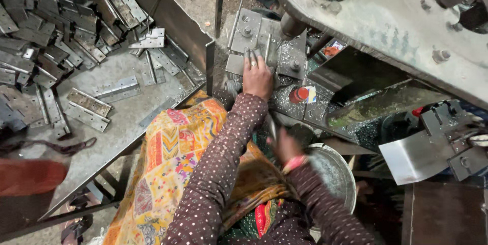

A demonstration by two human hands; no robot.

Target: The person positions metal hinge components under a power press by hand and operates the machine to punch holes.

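Your left hand (257, 76) is stretched far fwd, arm almost straight, palm down, fingers flat and close together, pointing away from you. Your right hand (285, 146) is lower and nearer to your body, elbow bent, blurred; can't tell if fingers are closed. Both arms in dotted sleeves.
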